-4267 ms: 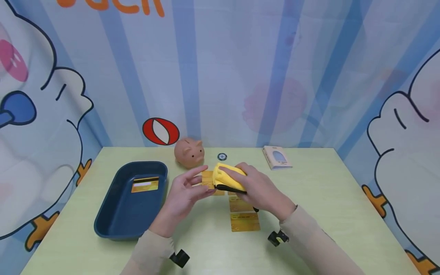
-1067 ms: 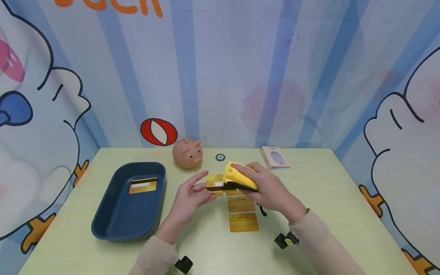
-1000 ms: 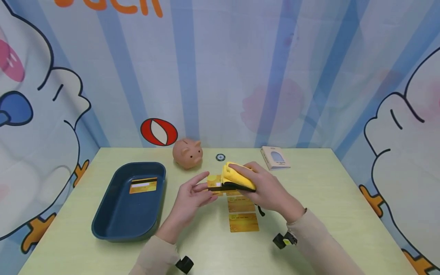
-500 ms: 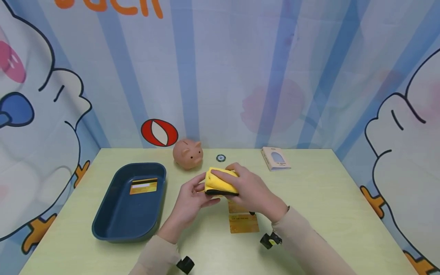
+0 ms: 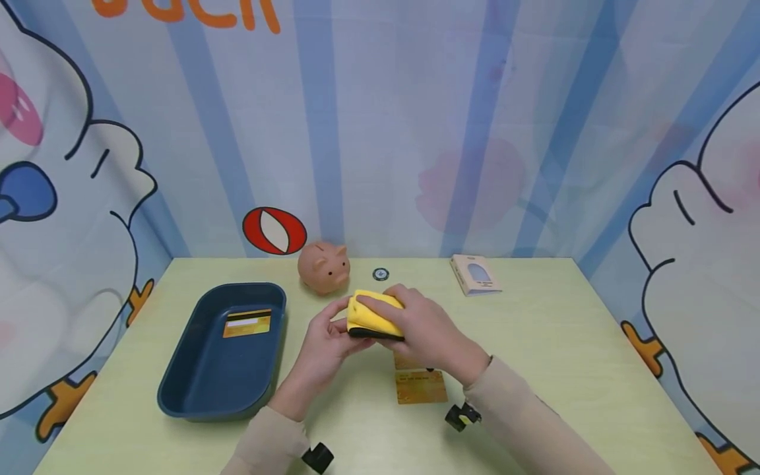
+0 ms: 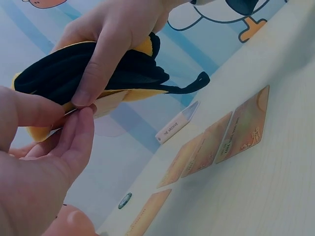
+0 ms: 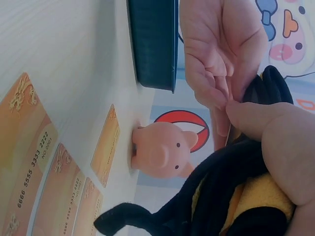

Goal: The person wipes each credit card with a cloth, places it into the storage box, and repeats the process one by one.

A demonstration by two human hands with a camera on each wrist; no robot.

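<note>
While our right hand (image 5: 424,330) grips the yellow cloth (image 5: 363,318) above the table (image 5: 564,330), its folds about a card (image 6: 110,102), our left hand (image 5: 323,346) pinches that card's edge — probably to steady it. Other cards (image 5: 420,389) lie flat below, perhaps spread for easy reach.

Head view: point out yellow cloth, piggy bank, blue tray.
Yellow cloth (image 5: 366,319): head view, yellow upper side.
Piggy bank (image 5: 321,271): head view, body.
Blue tray (image 5: 220,369): head view, bare floor.
</note>
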